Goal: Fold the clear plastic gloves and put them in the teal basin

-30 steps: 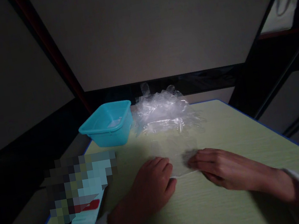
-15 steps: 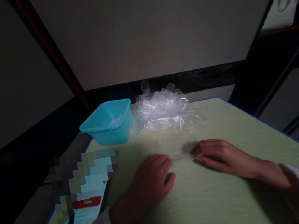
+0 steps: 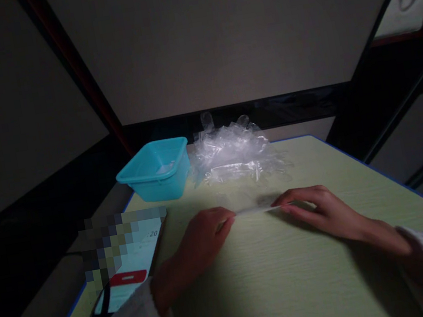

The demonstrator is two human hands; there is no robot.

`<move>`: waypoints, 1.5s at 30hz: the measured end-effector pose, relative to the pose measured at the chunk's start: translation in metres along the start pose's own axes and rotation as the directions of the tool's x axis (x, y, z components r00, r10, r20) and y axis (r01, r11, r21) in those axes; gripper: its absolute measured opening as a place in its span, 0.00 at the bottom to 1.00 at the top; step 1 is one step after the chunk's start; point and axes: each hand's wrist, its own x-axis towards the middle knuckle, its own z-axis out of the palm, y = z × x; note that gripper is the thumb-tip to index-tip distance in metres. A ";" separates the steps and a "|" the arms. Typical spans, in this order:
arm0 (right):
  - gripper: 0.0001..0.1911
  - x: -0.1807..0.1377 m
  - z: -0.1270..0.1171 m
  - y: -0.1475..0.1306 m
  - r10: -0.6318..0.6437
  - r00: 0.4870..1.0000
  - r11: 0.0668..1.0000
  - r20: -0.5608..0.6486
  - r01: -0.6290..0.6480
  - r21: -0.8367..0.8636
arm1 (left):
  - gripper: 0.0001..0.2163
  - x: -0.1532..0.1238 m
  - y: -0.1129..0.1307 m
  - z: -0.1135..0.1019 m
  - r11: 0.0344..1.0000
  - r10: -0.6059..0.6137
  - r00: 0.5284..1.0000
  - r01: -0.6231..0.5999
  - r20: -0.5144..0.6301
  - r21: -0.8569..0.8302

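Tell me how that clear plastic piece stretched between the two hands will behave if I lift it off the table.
The clear plastic piece looks like thin see-through film, so it is probably floppy and very light. The left hand and right hand pinch its ends; released, it would likely sag or crumple like the plastic pile behind.

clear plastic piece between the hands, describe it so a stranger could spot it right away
On the pale green table, nearer than the teal bin and the crumpled heap of clear plastic, the left hand and right hand pinch one clear plastic piece. Unlike the heap, it is single, thin and flat.
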 end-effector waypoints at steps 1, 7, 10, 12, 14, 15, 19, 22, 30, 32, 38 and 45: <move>0.11 0.000 0.000 0.000 0.015 0.999 1.000 -0.030 -0.015 0.006 | 0.11 0.000 -0.001 -0.001 0.999 -0.012 1.000 0.011 -0.029 -0.030; 0.09 0.000 -0.002 -0.004 0.020 0.984 1.000 -0.176 -0.021 -0.002 | 0.11 0.001 -0.004 -0.008 0.983 -0.043 0.989 0.016 -0.144 -0.183; 0.10 0.001 -0.004 -0.007 0.025 0.976 0.999 -0.216 -0.020 0.025 | 0.11 0.002 0.000 -0.014 0.971 -0.057 0.990 0.025 -0.127 -0.237; 0.10 0.001 -0.005 -0.010 0.051 0.972 0.996 -0.229 -0.034 0.079 | 0.11 0.003 0.004 -0.017 0.962 -0.064 0.991 0.031 -0.118 -0.270; 0.11 0.002 -0.007 -0.013 0.092 0.970 0.985 -0.226 -0.056 0.162 | 0.10 0.003 0.007 -0.020 0.953 -0.071 0.990 0.032 -0.118 -0.301; 0.11 0.002 -0.007 -0.014 0.113 0.969 0.976 -0.220 -0.067 0.208 | 0.10 0.002 0.008 -0.021 0.948 -0.075 0.991 0.035 -0.115 -0.316; 0.12 0.001 -0.009 -0.019 0.169 0.965 0.932 -0.199 -0.091 0.352 | 0.11 0.001 0.010 -0.023 0.917 -0.098 0.994 0.071 -0.049 -0.392; 0.13 0.001 -0.009 -0.021 0.205 0.959 0.896 -0.198 -0.102 0.432 | 0.10 -0.001 0.011 -0.023 0.872 -0.098 0.995 0.081 -0.011 -0.482; 0.13 0.002 -0.012 -0.032 0.253 0.950 0.798 -0.181 -0.099 0.595 | 0.09 -0.005 0.015 -0.025 0.640 -0.092 0.985 0.169 0.143 -0.749; 0.12 0.001 -0.014 -0.034 0.260 0.952 0.775 -0.165 -0.104 0.623 | 0.08 -0.006 0.017 -0.027 0.559 -0.090 0.979 0.203 0.185 -0.804; 0.12 0.000 -0.015 -0.033 0.333 0.940 0.669 -0.076 -0.178 0.722 | 0.07 -0.011 0.022 -0.032 0.373 -0.085 0.963 0.270 0.257 -0.888; 0.15 0.007 -0.001 -0.018 0.443 0.891 0.546 0.098 -0.355 0.759 | 0.09 0.000 0.011 -0.019 0.422 -0.279 0.913 0.395 0.298 -0.816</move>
